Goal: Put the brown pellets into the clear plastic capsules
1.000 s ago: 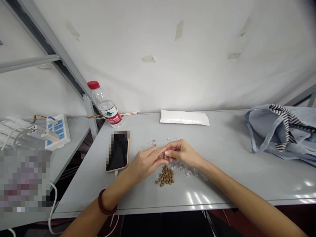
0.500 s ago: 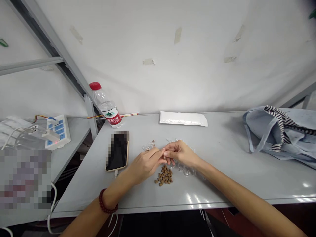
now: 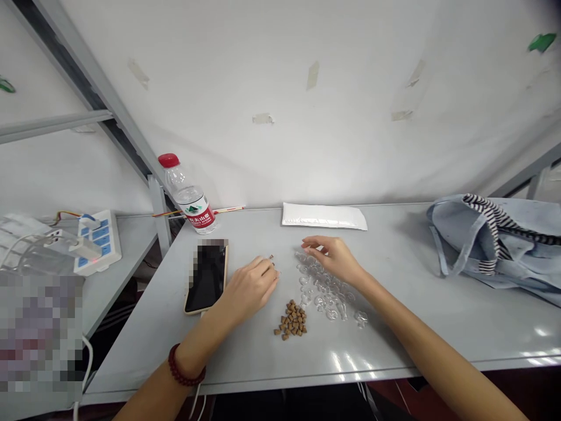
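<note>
My left hand (image 3: 249, 287) rests on the grey table (image 3: 385, 327) with its fingertips over a small clear piece holding a brown pellet (image 3: 270, 257). Whether it grips that piece, I cannot tell. My right hand (image 3: 332, 256) hovers at the far edge of a loose scatter of clear plastic pieces (image 3: 322, 286), its thumb and forefinger apart and holding nothing. A small pile of brown pellets (image 3: 291, 320) lies between my hands, nearer the table's front edge.
A black phone (image 3: 205, 278) with a charging cable lies left of my left hand. Behind stand a red-capped water bottle (image 3: 190, 199) and a white padded envelope (image 3: 323, 216). A blue cloth bag (image 3: 495, 240) lies right; a power strip (image 3: 99, 242) sits on a lower left shelf.
My hands have come apart: the right moved right and away from me, and the left drew back left. The clear pieces they covered now show.
</note>
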Action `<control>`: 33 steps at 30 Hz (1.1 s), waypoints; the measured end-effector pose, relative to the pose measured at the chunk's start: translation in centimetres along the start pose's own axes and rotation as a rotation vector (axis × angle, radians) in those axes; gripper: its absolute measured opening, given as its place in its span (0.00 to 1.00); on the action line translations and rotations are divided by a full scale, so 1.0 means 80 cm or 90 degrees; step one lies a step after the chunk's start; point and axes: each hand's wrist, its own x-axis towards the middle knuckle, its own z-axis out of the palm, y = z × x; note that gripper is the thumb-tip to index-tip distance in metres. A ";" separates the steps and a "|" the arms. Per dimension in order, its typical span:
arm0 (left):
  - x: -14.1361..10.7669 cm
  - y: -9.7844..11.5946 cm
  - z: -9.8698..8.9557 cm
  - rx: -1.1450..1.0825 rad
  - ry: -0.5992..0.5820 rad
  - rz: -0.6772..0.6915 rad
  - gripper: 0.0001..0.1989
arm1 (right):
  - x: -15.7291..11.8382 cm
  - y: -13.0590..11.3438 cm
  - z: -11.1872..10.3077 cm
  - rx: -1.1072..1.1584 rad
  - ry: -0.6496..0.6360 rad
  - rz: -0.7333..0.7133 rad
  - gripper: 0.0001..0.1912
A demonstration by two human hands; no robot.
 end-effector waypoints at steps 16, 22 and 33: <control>0.004 0.024 -0.014 -0.319 -0.072 -0.032 0.05 | 0.004 0.012 0.018 -0.242 -0.097 -0.093 0.11; 0.004 0.032 -0.015 -0.335 -0.191 -0.026 0.11 | 0.004 0.017 0.020 -0.225 -0.103 -0.081 0.12; 0.004 0.034 -0.016 -0.376 -0.202 -0.076 0.04 | -0.001 0.005 0.016 -0.252 -0.087 -0.132 0.09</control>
